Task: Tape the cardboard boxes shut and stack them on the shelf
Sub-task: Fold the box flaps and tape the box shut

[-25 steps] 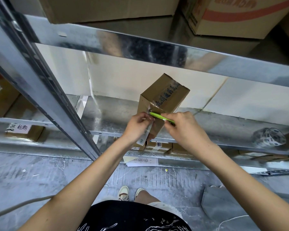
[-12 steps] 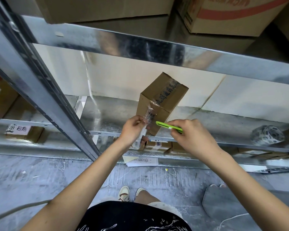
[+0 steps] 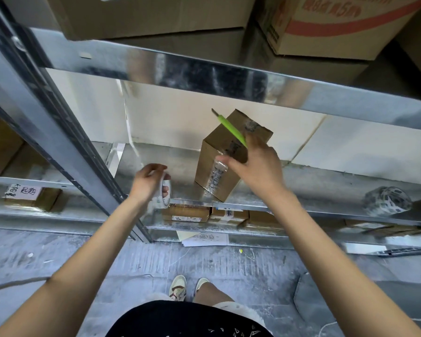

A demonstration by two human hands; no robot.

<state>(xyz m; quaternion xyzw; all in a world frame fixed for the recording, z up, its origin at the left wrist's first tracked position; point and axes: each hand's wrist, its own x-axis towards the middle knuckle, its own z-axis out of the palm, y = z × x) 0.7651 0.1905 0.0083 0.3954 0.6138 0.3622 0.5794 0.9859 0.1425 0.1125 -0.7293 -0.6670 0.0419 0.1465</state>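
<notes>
Your left hand point(image 3: 149, 181) is curling around a tape roll point(image 3: 165, 192), fingers over its top and thumb through the core, holding it just in front of the shelf point(image 3: 309, 188) edge and to the left of the box point(image 3: 225, 158). Your right hand point(image 3: 254, 164) is gripping a green cutter point(image 3: 231, 128), which is pointing up and to the left, its tip rising above the box's top edge. That same hand is lying against the box's upper front, thumb resting on the clear tape strip point(image 3: 216, 177) running down the near corner.

The box is standing upright on the metal shelf, near the front lip, one corner turned toward you. A second roll point(image 3: 387, 201) is sitting on the same shelf well to the right, blurred. Small parcels point(image 3: 206, 214) are lying on the tier below, and papers point(image 3: 204, 239) are lying under them at floor level. Large cartons point(image 3: 338, 23) are resting on the tier above. Your shoes point(image 3: 178, 287) are showing on the grey floor.
</notes>
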